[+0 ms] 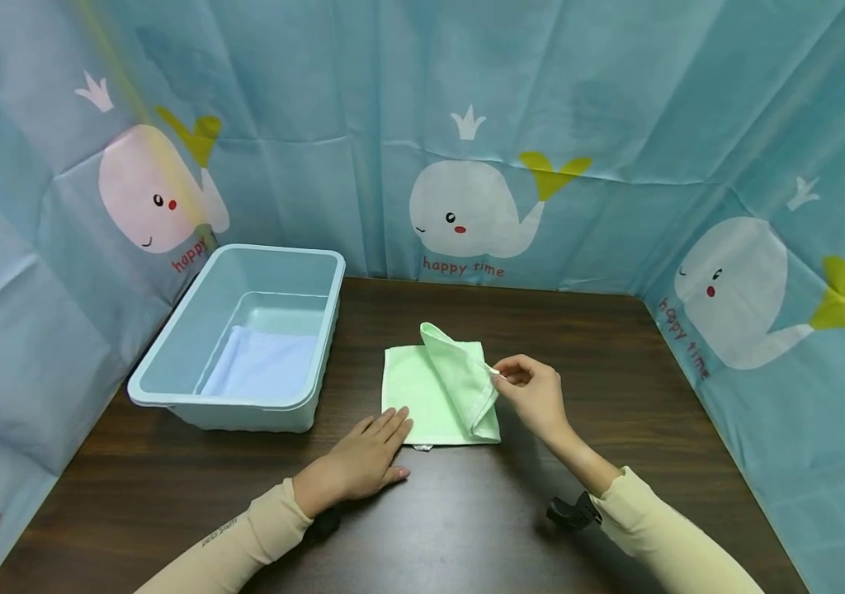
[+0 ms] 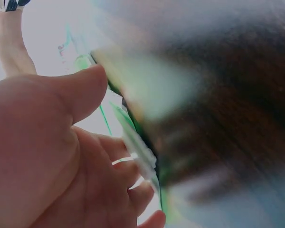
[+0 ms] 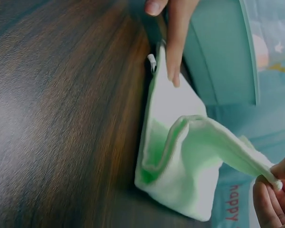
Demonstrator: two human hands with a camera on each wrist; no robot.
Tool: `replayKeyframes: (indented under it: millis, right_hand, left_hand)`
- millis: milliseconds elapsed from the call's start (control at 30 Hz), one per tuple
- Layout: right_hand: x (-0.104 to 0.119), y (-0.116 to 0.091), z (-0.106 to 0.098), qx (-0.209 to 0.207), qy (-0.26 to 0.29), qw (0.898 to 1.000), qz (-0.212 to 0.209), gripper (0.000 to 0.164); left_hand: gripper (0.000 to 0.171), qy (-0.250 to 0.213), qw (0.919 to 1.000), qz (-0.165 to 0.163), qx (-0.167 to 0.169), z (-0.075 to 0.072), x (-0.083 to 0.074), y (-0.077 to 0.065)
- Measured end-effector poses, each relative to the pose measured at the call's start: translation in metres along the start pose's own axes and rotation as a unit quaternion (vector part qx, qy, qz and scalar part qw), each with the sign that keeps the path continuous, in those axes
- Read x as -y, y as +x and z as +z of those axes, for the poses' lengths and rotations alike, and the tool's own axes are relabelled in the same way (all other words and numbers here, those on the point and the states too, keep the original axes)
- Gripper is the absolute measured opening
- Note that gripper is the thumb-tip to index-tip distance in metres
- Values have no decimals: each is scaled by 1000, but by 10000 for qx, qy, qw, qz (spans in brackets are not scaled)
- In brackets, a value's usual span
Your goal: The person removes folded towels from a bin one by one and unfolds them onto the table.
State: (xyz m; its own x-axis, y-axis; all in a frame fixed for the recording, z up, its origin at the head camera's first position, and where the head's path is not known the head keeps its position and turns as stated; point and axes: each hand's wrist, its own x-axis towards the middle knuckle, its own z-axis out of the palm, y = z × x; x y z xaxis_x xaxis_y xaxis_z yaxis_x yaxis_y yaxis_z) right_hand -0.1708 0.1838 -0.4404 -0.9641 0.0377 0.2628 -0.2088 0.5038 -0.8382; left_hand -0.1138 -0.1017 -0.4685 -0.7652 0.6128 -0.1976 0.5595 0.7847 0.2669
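A light green cloth [image 1: 422, 388] lies on the dark wooden table, with one layer lifted and curled over at its right side. My right hand [image 1: 534, 396] pinches the raised corner between thumb and fingers, which the right wrist view shows as the cloth's edge [image 3: 247, 159] stretched up to the fingertips. With straight fingers, my left hand [image 1: 363, 458] rests on the cloth's lower left corner. A small white tag [image 3: 152, 62] sticks out from the cloth's near edge. In the left wrist view the palm of the left hand [image 2: 80, 152] covers most of the cloth.
A light blue plastic basin [image 1: 244, 404] stands at the left, holding a folded pale blue cloth [image 1: 262, 363]. Blue curtains with whale prints [image 1: 467, 210] enclose the table [image 1: 467, 528] at the back and sides. A black strap [image 1: 574, 511] is on the right wrist.
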Motion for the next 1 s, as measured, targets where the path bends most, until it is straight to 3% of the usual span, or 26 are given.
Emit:
replayKeyframes:
  millis: [1000]
  right_hand:
    - [-32, -19, -53, -786, -7, 9956, 515, 9]
  left_hand:
    - [70, -310, 9988, -384, -28, -6, 12, -10]
